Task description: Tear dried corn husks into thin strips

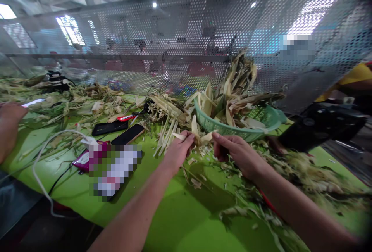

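Both my hands are over the green table (186, 209), in front of a green plastic basket (229, 129) heaped with dry corn husks (232, 93). My left hand (181, 149) is closed, thumb against fingers, on a pale corn husk (195, 128) whose strips stick up and out to the sides. My right hand (232, 149) pinches the end of a strip of that husk between thumb and fingers. Small husk scraps (196, 183) lie below the hands. Several narrow husk strips (167, 132) lie side by side just left of my left hand.
Two dark phones (128, 134) (109, 128), a purple pouch (83, 161) and a white cable (36, 166) lie to the left. A red cutter (126, 118) is behind them. Corn silk (308, 170) covers the right side. A perforated metal screen (174, 42) stands behind. Another person's hand (11, 112) is far left.
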Demonstrator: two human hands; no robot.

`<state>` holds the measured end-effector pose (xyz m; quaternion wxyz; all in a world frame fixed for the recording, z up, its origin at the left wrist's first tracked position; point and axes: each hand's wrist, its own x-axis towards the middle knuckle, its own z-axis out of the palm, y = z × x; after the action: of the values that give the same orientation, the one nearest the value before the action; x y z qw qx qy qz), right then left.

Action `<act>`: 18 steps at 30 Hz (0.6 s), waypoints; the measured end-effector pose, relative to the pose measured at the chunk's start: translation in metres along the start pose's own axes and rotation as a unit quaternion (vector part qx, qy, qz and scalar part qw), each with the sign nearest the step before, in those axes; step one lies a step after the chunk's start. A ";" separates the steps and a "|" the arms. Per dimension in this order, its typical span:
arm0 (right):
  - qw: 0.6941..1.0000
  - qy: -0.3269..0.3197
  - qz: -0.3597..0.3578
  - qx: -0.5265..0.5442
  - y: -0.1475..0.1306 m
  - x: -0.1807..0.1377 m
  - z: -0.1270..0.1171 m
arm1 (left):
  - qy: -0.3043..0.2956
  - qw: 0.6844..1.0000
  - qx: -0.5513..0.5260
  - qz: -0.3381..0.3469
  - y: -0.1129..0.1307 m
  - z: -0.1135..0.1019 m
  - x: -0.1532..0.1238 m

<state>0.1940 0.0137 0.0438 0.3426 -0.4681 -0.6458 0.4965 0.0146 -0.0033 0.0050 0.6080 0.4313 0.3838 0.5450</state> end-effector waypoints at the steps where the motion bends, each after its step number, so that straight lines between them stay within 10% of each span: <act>1: 1.000 0.015 -0.020 0.001 -0.003 -0.001 0.000 | -0.005 1.000 0.027 0.009 0.000 0.000 0.000; 18: 0.988 0.100 -0.116 -0.012 0.003 0.001 0.010 | -0.114 0.989 0.092 0.027 -0.008 0.013 -0.007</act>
<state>0.1851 0.0114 0.0380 0.4548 -0.4413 -0.6643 0.3964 0.0283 -0.0116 0.0017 0.5908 0.5547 0.3487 0.4708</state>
